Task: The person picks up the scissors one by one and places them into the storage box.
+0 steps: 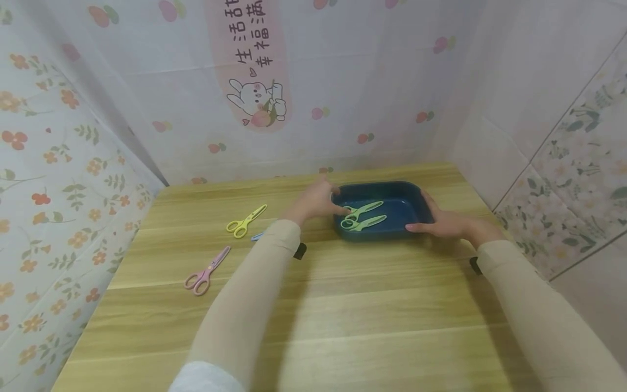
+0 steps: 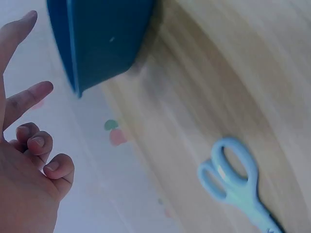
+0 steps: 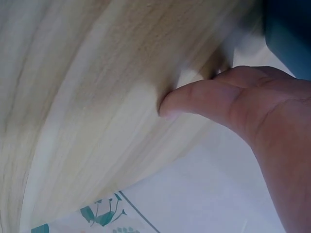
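My left hand [image 1: 315, 201] is at the left end of a dark blue plastic box [image 1: 377, 236], its thumb over the box's inside. In the left wrist view its thumb and forefinger are extended beside the box, the other fingers bent, and nothing is held. Inside the box lie two light green scissors, one pair [image 1: 370, 207] behind the other [image 1: 374, 221]. My right hand [image 1: 447, 223] rests at the box's right end, thumb along the front corner and fingers at the side. Its straight thumb shows in the right wrist view.
Left of the box lie yellow scissors [image 1: 247, 220] and, nearer me, pink scissors [image 1: 208, 270]. Light blue scissors [image 2: 238, 177] lie by my left arm, mostly hidden by the sleeve in the head view. Printed cloth [image 1: 333, 81] hangs behind the wooden table [image 1: 382, 305].
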The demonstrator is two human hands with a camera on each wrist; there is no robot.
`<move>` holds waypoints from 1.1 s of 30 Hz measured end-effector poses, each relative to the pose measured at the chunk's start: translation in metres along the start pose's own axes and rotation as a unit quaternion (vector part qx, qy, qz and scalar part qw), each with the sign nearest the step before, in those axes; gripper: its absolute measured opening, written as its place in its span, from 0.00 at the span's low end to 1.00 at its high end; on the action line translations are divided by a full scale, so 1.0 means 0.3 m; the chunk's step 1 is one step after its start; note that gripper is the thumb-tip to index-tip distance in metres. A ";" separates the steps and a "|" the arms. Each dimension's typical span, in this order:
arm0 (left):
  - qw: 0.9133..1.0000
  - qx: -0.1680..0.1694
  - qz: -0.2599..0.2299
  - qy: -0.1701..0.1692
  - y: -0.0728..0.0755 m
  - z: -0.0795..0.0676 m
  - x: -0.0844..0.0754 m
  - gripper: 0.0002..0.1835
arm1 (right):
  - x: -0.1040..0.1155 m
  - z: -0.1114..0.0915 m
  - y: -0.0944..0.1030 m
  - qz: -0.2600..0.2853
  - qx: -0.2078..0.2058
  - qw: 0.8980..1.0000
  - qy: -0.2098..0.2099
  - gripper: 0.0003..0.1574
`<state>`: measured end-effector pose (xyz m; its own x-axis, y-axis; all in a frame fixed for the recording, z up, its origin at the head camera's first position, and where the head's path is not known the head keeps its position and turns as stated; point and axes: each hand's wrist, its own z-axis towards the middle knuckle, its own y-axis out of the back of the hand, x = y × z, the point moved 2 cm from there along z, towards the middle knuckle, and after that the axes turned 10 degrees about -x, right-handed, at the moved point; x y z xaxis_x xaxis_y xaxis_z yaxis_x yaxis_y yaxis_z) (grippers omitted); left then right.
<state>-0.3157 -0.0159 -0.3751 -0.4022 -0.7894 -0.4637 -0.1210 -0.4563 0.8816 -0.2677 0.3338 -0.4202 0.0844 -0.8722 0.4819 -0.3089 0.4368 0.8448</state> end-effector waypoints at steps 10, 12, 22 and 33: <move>0.996 -0.043 -0.065 0.041 0.180 -0.135 0.140 0.43 | 0.003 -0.025 -0.007 -0.008 -0.002 1.000 0.018 0.81; 0.996 -0.050 -0.059 0.043 0.211 -0.172 0.180 0.42 | -0.002 -0.027 -0.006 -0.006 -0.001 1.000 0.019 0.81; 0.992 -0.078 -0.028 0.094 0.342 -0.447 0.362 0.48 | -0.011 -0.032 0.001 0.004 0.001 1.000 0.026 0.81; 0.978 -0.131 0.038 0.160 0.376 -0.780 0.528 0.55 | -0.001 -0.026 0.002 -0.002 0.008 1.000 0.019 0.82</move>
<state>-0.1807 -0.2884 -0.3697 -0.0911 -0.8940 -0.4387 0.1511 -0.4478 0.8813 -0.2604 0.3360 -0.4180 0.1207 -0.8649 0.4873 -0.3239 0.4297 0.8429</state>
